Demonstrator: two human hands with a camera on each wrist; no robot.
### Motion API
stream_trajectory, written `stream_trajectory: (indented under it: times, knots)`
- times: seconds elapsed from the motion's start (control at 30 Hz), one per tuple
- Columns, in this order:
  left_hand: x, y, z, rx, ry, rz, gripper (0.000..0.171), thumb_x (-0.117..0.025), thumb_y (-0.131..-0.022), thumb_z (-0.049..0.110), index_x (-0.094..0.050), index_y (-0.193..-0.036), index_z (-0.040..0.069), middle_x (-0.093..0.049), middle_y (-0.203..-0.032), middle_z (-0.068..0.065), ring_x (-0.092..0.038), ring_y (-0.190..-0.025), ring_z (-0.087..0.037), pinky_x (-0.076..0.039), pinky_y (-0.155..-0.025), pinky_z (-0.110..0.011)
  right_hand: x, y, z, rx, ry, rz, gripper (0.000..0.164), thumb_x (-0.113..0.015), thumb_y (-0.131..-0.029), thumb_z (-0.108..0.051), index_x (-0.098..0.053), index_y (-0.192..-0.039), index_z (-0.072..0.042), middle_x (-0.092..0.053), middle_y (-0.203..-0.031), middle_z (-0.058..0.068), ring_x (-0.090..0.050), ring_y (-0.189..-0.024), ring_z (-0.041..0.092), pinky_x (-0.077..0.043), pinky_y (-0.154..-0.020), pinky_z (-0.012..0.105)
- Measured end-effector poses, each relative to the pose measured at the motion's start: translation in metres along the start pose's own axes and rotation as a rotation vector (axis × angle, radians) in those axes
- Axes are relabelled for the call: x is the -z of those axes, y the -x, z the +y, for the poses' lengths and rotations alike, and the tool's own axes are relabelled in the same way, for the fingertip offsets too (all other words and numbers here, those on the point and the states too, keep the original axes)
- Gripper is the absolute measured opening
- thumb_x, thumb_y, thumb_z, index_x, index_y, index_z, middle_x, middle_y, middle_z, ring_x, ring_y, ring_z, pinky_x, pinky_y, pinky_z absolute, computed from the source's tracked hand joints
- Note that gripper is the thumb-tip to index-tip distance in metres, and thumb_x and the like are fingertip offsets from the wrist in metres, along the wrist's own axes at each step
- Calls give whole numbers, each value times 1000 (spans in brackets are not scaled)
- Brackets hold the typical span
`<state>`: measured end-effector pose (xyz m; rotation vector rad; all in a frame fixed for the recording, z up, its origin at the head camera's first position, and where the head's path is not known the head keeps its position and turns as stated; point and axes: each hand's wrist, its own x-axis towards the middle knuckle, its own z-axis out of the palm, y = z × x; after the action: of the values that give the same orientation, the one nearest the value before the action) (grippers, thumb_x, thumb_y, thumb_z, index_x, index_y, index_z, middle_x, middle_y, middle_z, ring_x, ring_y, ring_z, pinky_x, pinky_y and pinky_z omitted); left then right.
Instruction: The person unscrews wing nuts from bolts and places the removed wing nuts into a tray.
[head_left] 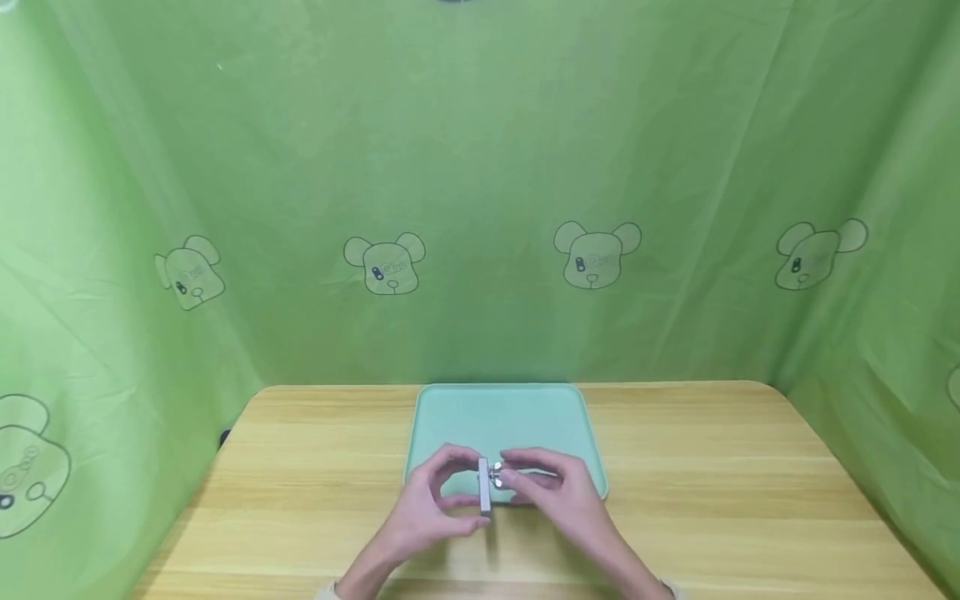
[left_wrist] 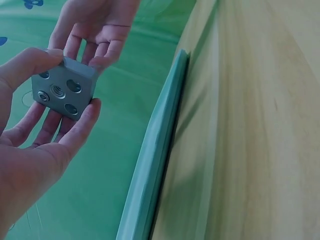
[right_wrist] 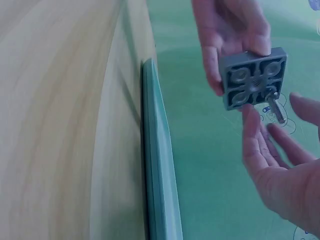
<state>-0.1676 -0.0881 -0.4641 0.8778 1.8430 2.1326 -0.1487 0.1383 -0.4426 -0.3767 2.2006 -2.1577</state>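
My left hand (head_left: 423,504) grips a thick grey square plate (head_left: 484,487) by its edges, thumb on one side and fingers on the other. Its face (left_wrist: 64,90) in the left wrist view has several round holes and a threaded middle hole; a bolt head (left_wrist: 43,95) fills one corner hole. From the ribbed back, in the right wrist view, a threaded bolt (right_wrist: 276,109) sticks out at a corner. My right hand (head_left: 558,492) is beside it, thumb and fingers spread around the bolt with a gap. One right fingertip (right_wrist: 250,114) lies against or near the plate's lower edge.
A light green tray (head_left: 502,408) lies on the wooden table (head_left: 697,483), behind and beneath the hands. Green cloth (head_left: 487,150) with bear-head drawings hangs at the back and both sides.
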Motion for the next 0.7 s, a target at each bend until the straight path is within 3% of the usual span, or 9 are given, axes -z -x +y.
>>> stream_trajectory:
  times: [0.1, 0.23, 0.7]
  knots:
    - [-2, 0, -2, -1, -25, -7, 65, -80, -73, -13, -54, -131, 0, -50, -136, -30, -51, -130, -42, -58, -100, -46, 0, -1, 1, -97, -53, -31, 41, -77, -93, -17, -66, -124, 8, -70, -115, 24, -74, -96, 34, -63, -85, 52]
    - [-4, 1, -4, 10, -51, -10, 66, -80, -72, -15, -55, -130, 2, -51, -136, -23, -50, -130, -43, -58, -100, -46, 0, -2, 4, -149, -67, -52, 40, -77, -93, -20, -68, -121, 7, -74, -109, 21, -75, -93, 33, -64, -85, 52]
    - [-9, 1, -6, 63, -43, -31, 66, -82, -71, -14, -55, -129, 2, -51, -134, -22, -54, -123, -50, -59, -99, -46, 3, -1, 5, -108, 8, -76, 27, -78, -91, -14, -72, -109, 5, -74, -104, 18, -76, -90, 30, -66, -81, 46]
